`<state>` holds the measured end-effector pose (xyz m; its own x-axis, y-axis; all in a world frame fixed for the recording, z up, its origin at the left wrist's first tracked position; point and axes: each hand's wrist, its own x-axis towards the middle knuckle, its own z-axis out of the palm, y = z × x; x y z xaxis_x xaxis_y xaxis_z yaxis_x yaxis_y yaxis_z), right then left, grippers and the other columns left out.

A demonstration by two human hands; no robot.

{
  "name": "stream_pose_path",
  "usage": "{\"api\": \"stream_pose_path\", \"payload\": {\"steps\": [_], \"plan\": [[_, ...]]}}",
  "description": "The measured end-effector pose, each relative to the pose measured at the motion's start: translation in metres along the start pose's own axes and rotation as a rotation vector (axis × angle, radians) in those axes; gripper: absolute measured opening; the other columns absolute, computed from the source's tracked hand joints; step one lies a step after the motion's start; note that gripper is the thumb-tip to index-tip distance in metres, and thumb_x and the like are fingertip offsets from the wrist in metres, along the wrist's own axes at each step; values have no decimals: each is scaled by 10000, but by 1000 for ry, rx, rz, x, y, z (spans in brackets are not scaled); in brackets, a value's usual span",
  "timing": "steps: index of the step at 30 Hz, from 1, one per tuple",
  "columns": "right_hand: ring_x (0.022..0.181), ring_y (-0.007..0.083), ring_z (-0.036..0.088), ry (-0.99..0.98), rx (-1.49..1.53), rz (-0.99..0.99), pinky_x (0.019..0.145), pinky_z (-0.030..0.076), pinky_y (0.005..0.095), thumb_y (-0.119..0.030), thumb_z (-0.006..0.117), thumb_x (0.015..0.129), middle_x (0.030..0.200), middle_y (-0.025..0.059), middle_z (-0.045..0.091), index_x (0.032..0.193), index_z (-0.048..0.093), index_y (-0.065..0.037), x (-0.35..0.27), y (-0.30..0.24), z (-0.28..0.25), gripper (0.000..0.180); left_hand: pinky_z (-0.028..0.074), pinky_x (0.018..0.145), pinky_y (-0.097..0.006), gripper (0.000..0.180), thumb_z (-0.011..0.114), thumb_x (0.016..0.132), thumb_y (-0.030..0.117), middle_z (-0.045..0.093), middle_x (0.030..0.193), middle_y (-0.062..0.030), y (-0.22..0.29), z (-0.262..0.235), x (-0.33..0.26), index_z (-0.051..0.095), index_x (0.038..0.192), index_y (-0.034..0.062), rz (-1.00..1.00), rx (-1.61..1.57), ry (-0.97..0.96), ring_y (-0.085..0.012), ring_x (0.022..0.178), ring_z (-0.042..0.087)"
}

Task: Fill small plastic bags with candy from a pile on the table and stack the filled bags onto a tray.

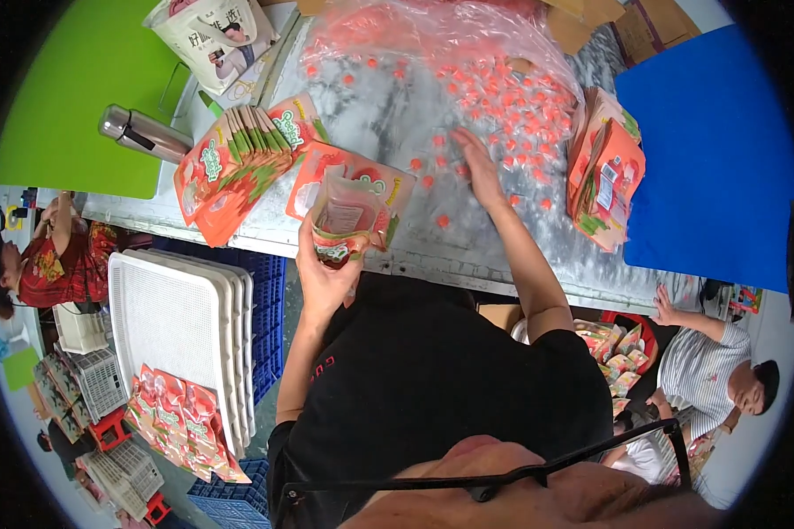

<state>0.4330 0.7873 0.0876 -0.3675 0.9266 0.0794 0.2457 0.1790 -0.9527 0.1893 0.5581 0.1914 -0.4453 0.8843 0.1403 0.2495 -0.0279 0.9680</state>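
My left hand (pixel 325 275) is wrapped round a red and green printed pouch (pixel 348 225). Its mouth gapes upward at the table's front edge, and its pale inside shows. More flat pouches of the same print (pixel 313 169) lie on the table right behind it. My right hand (pixel 480 166) is stretched out low over the table, fingers extended, with no thing visible in it. Small red wrapped candies (pixel 439 141) lie beside its fingertips. A dense heap of these candies (pixel 538 110) spreads to the right and behind, partly under a clear plastic bag (pixel 370 31).
Fanned pouches (pixel 238 167) and a steel flask (pixel 146 132) are at the left. Another pouch stack (pixel 604 176) sits by a blue panel (pixel 706 150) at the right. White trays (pixel 176 300) stand stacked below left. Other people are at both sides.
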Motion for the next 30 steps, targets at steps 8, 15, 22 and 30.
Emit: {"api": "stream_pose_path", "payload": {"steps": [8,15,22,30], "plan": [[1421,374,279,-483,-696,-425,1181,190,524,-349,618,907,1493,110,416,1379,547,-233,6,-13,21,490,540,729,-299,796,802,730,28,660,1067,-128,3,-1,-3,379,1403,-1,-118,-66,-18,-155,872,642],[1402,380,300,-482,-817,-513,1164,199,564,-449,720,774,1470,143,410,1395,520,-187,-67,-46,16,702,488,955,-366,820,839,685,75,629,1207,-184,-8,1,-5,427,1392,22,-170,-59,-34,-259,1117,624],[999,303,575,-250,-738,-568,837,488,422,-175,757,772,1084,107,579,1176,636,-89,-83,-18,14,431,445,1033,-400,850,873,637,83,550,1346,-189,-15,11,7,458,1377,27,50,54,-78,-306,1233,557],[703,252,605,-150,-317,-136,646,511,347,-11,652,775,810,103,564,1060,702,-58,-68,-33,17,294,401,1077,-420,840,807,601,-4,506,1403,-196,-27,12,12,464,1367,27,122,108,-96,-355,1296,499]]}}
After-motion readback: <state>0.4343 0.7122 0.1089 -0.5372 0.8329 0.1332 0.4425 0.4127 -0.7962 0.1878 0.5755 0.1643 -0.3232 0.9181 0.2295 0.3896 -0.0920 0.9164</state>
